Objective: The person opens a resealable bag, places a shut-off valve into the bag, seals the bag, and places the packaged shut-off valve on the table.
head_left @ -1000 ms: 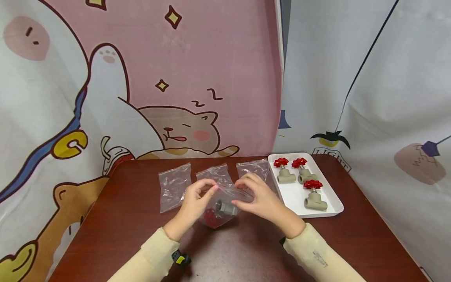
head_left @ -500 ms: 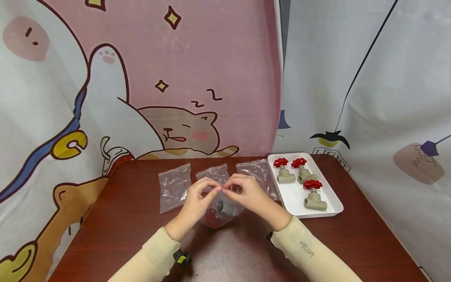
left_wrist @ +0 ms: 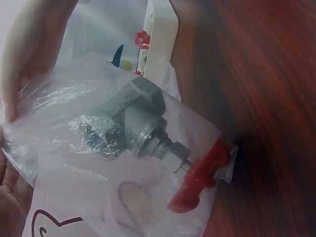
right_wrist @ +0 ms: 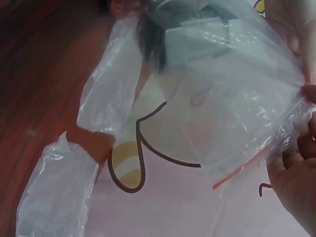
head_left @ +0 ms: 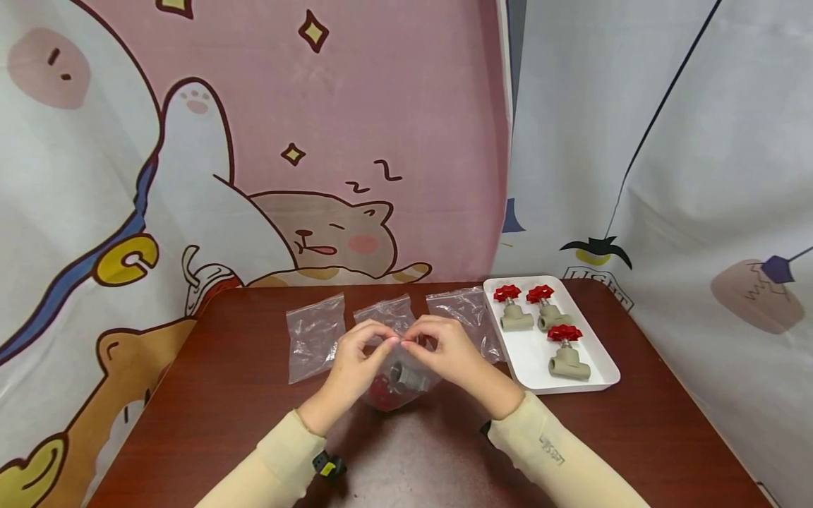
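Observation:
A clear zip bag point(left_wrist: 64, 182) hangs between both hands with a grey valve point(left_wrist: 136, 118) inside. The valve's red handwheel point(left_wrist: 200, 177) points down toward the bag's lower corner. Along the mouth runs a red zip strip point(right_wrist: 242, 168). My left hand point(head_left: 351, 363) pinches the top edge between thumb and fingers. Close against it, fingertips nearly meeting, my right hand point(head_left: 452, 353) pinches the same edge. The fingers partly cover the bag's mouth in the head view, so how far the zip is pressed cannot be seen.
Behind the hands, flat clear bags lie in a row: a left bag point(head_left: 314, 339), a middle bag point(head_left: 387, 314) and a right bag point(head_left: 466, 310). A white tray point(head_left: 530, 367) at the right holds three beige valves point(head_left: 568, 363) with red handwheels. Everything rests on a brown table point(head_left: 248, 381).
My right hand has moved left along the bag's top edge until its fingertips are beside the left hand's. The left hand has stayed nearly in place. Little differs over the last half second.

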Demonstrator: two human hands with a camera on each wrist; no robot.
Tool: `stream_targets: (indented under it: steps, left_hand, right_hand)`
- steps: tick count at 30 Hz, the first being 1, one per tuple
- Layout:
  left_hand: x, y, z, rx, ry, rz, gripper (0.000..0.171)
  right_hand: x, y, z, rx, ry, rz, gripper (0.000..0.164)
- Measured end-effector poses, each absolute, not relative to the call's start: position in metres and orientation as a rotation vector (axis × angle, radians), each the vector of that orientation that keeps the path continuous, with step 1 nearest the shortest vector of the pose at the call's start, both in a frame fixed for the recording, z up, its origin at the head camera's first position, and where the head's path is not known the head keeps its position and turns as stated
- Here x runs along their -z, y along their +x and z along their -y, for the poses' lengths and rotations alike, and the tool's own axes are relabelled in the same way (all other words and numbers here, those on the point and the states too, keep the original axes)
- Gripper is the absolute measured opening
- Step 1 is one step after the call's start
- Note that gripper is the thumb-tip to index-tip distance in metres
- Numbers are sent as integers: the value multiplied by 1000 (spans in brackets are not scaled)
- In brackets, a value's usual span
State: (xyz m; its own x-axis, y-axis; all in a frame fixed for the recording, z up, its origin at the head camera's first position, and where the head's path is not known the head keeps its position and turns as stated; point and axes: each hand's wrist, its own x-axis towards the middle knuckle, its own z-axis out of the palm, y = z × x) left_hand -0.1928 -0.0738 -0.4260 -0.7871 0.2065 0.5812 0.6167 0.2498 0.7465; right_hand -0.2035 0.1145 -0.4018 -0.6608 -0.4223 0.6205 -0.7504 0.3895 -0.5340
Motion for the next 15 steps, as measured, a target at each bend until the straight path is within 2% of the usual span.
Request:
stream_targets:
  steps: [15]
  left_hand:
    - [395,-175,68,1569,-698,2195,4]
  right_hand:
    - [414,-201,-134,-1253,956,2320,5]
